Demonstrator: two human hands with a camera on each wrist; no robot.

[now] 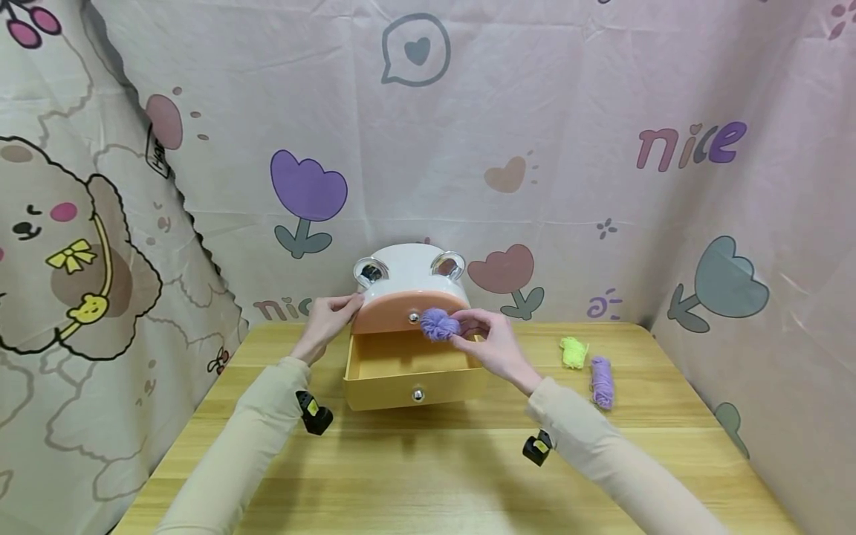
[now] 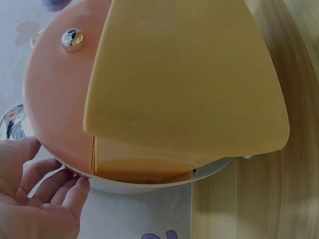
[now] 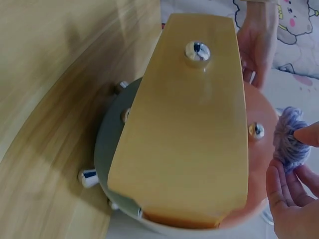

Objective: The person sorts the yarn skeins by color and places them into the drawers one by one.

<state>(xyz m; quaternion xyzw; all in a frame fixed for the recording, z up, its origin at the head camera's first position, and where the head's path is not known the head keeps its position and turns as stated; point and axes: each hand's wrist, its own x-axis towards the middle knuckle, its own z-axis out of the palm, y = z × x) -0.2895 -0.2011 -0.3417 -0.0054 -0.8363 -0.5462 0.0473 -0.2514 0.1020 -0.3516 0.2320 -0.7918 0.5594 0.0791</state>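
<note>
In my right hand (image 1: 491,342), thumb and fingers pinch a small purple yarn skein (image 1: 439,325), held before the pink upper drawer front (image 1: 381,313) and above the pulled-out yellow drawer (image 1: 381,391). The inside of that drawer shows bare in the head view. My left hand (image 1: 329,321) rests its fingertips against the upper left side of the white rounded drawer cabinet (image 1: 411,260). Seen from the left wrist, these fingers (image 2: 47,184) touch the cabinet's rim beside the pink front, not wrapped round it.
A yellow-green yarn skein (image 1: 573,353) and a long purple yarn skein (image 1: 602,383) lie to the right on the wooden table (image 1: 401,475). Behind the cabinet hangs a printed curtain (image 1: 414,148). A greenish lower drawer front (image 3: 112,129) shows beneath the yellow drawer.
</note>
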